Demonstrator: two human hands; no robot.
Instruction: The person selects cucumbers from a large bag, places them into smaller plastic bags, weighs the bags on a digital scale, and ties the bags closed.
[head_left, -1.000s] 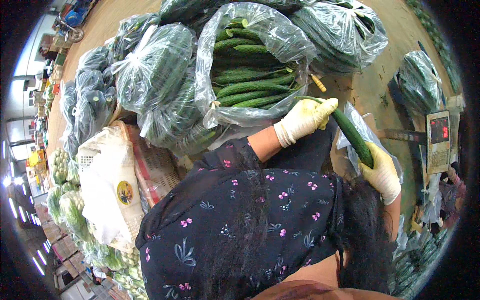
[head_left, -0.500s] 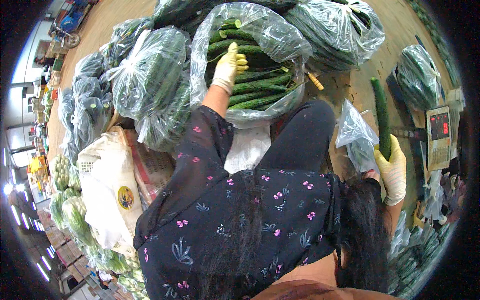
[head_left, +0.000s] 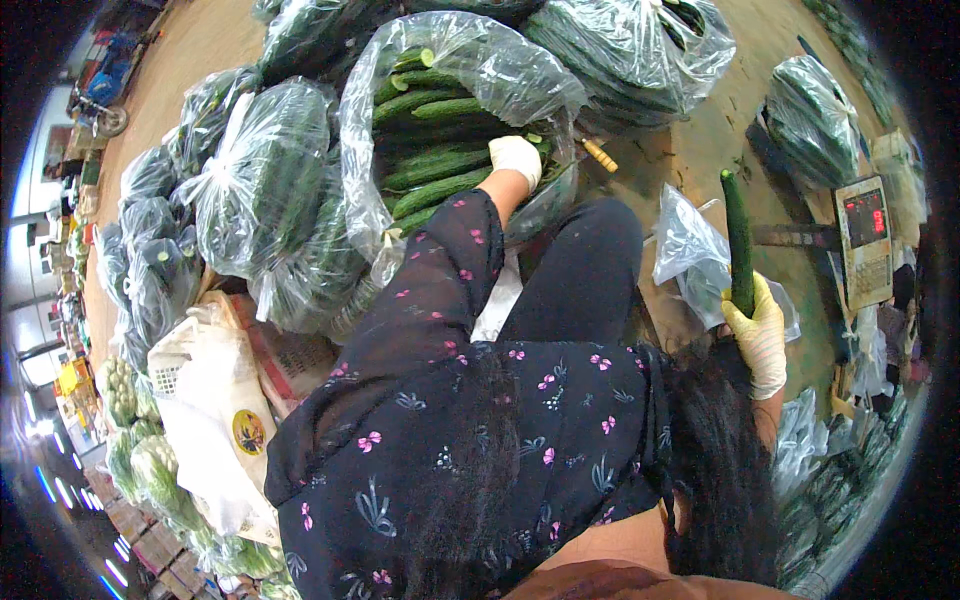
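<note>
A large clear plastic bag point(head_left: 357, 130) stands open before me, with several dark green cucumbers point(head_left: 440, 160) lying across inside it. Over their right ends is my left hand point(head_left: 516, 162) in a pale glove. Its fingers bend down among the cucumbers and are mostly hidden, so any grip cannot be made out. Off to the right, my right hand point(head_left: 762, 335), gloved too, is closed round the lower end of a single long cucumber point(head_left: 737, 235) held upright. Beside that cucumber a small clear plastic bag point(head_left: 690, 245) hangs loosely.
Filled bags of cucumbers point(head_left: 270, 180) crowd the left and far side. A wooden-handled tool point(head_left: 600, 154) lies right of the open bag. A scale with a lit display point(head_left: 865, 240) stands far right, near another filled bag point(head_left: 812, 120). At left is a white crate point(head_left: 205, 400).
My left hand has moved right and nearer across the cucumbers, its thumb no longer pointing up. The right hand still holds its cucumber upright. The whole view has shifted slightly.
</note>
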